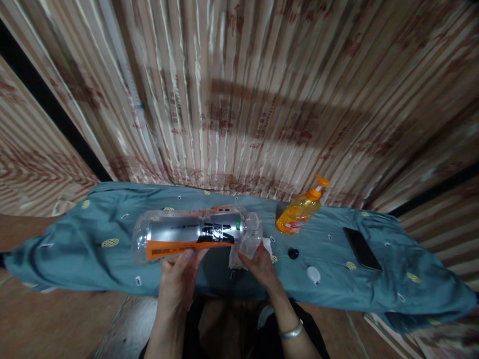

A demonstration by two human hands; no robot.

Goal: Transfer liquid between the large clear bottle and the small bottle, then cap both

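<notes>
A pleated, beige curtain (239,104) with reddish prints is hanging in narrow, glossy folds behind a long surface. Smooth teal cloth (80,259), dotted with yellow ovals, is draping that surface and wrinkling at both ends. Over its middle, a large, rounded bottle (179,229) of clear plastic is lying sideways in the hands, its silver, orange and black label shining. The left hand (179,279) is gripping the bottle's near side, and the right hand (262,264) is closing its fingers on clear plastic at the neck end. Right of the bottle, a translucent orange pump bottle (295,219) is standing, and a flat, dark phone (362,248) is lying farther right. Rumpled white paper (235,258) is showing beside the right hand. A silvery, curved bracelet (292,331) is circling the right wrist. Nearby, a round white disc (313,273) and a smaller black cap (294,253) are resting.
</notes>
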